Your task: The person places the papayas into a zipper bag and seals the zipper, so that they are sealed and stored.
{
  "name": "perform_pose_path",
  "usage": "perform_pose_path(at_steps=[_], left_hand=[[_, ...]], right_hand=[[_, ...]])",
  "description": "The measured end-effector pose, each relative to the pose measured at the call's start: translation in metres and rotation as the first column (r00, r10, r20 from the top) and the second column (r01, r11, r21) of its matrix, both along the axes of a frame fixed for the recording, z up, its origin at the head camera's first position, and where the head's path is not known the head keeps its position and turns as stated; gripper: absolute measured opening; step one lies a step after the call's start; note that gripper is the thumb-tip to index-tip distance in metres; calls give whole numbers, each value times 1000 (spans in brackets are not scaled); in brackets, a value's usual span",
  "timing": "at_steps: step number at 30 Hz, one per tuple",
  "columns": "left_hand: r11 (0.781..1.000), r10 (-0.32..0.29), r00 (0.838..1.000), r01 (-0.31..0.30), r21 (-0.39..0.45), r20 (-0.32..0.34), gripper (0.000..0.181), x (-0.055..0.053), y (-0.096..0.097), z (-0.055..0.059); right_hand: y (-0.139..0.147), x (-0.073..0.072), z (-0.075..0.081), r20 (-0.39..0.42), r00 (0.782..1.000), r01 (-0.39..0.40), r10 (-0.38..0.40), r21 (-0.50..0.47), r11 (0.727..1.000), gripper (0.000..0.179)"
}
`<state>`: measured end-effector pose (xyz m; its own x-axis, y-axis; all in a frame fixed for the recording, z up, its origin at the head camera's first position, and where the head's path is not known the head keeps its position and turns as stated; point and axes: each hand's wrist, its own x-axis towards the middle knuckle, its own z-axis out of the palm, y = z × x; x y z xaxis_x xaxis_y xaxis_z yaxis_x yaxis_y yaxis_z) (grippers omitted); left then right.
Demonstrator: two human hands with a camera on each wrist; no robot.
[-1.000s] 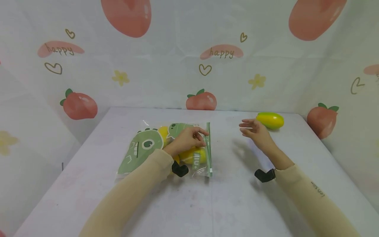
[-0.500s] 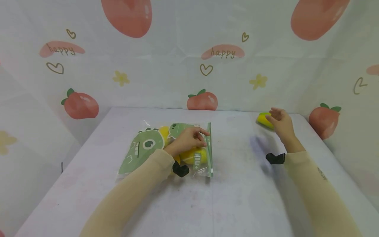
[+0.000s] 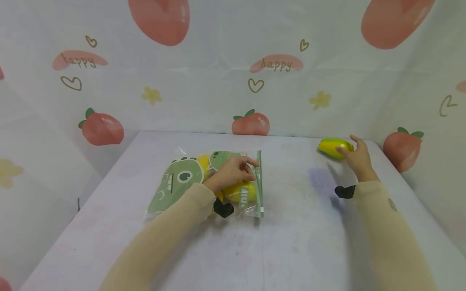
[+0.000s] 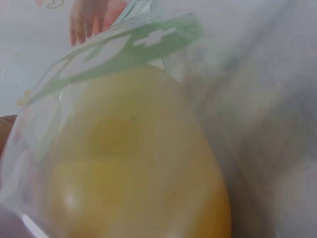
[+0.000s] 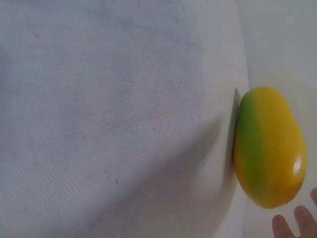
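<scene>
A zip bag (image 3: pixel 174 188), clear with green dinosaur print, lies on the table left of centre with yellow fruit (image 3: pixel 238 192) inside. My left hand (image 3: pixel 230 171) rests over the bag's top, its bent fingers near the green zip strip (image 3: pixel 259 182). Seen close in the left wrist view, one yellow fruit (image 4: pixel 143 158) fills the clear plastic. At the far right, a smooth yellow-green mango (image 3: pixel 330 148) lies on the table. My right hand (image 3: pixel 358 157) is at its right end, thumb and fingers spread. The right wrist view shows fingertips (image 5: pixel 282 227) just short of the mango (image 5: pixel 270 148).
The white table (image 3: pixel 291 238) ends at a pale fabric backdrop (image 3: pixel 204 109) printed with peaches, hearts and flowers. The mango lies close to the table's back edge. A black strap mount (image 3: pixel 223 208) sits at the left wrist.
My right hand has moved right and away from me, from left of the mango, over it, to its right end. The left hand and the bag have stayed in place.
</scene>
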<state>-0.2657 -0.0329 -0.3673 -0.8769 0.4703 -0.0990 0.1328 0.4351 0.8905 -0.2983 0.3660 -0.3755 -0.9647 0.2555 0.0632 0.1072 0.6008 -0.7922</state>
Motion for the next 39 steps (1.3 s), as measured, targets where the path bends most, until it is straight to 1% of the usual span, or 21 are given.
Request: perform_pose_path(at_steps=[3, 6, 9, 13, 16, 20, 27, 28, 30, 35, 39], left_hand=[[1000, -2, 1000, 2, 2, 2, 37, 1, 1, 1], [1000, 1, 1000, -1, 4, 8, 36, 3, 1, 2], [1000, 8, 1000, -9, 2, 10, 37, 3, 1, 3], [1000, 6, 1000, -6, 4, 5, 37, 3, 1, 3], [1000, 1, 1000, -1, 7, 2, 37, 2, 1, 3], [1000, -1, 1000, 1, 3, 6, 36, 2, 1, 3], [1000, 0, 1000, 0, 5, 0, 36, 2, 0, 2], [1000, 0, 1000, 0, 8, -1, 36, 2, 0, 2], [1000, 0, 1000, 0, 10, -2, 36, 2, 0, 2], [1000, 2, 1000, -2, 7, -1, 37, 3, 1, 3], [1000, 7, 1000, -7, 2, 6, 36, 3, 1, 4]], right_hand=[[4, -1, -2, 29, 1000, 7, -8, 32, 999, 77], [6, -3, -4, 30, 1000, 5, -6, 40, 999, 76], [6, -5, -6, 29, 999, -15, 14, 37, 999, 76], [6, -7, -7, 31, 999, -28, 26, 48, 998, 75], [4, -7, -6, 52, 999, 4, -7, 58, 998, 75], [3, -6, -5, 110, 992, 51, -59, 71, 996, 76], [2, -4, -7, 175, 982, 40, -65, 143, 989, 75], [2, -4, -8, 180, 982, 38, -64, 141, 989, 75], [2, -4, -10, 179, 982, 34, -53, 109, 994, 75], [4, -3, -17, 148, 989, -28, 28, 0, 1000, 80], [5, -3, -22, 134, 989, -50, 55, -37, 998, 82]])
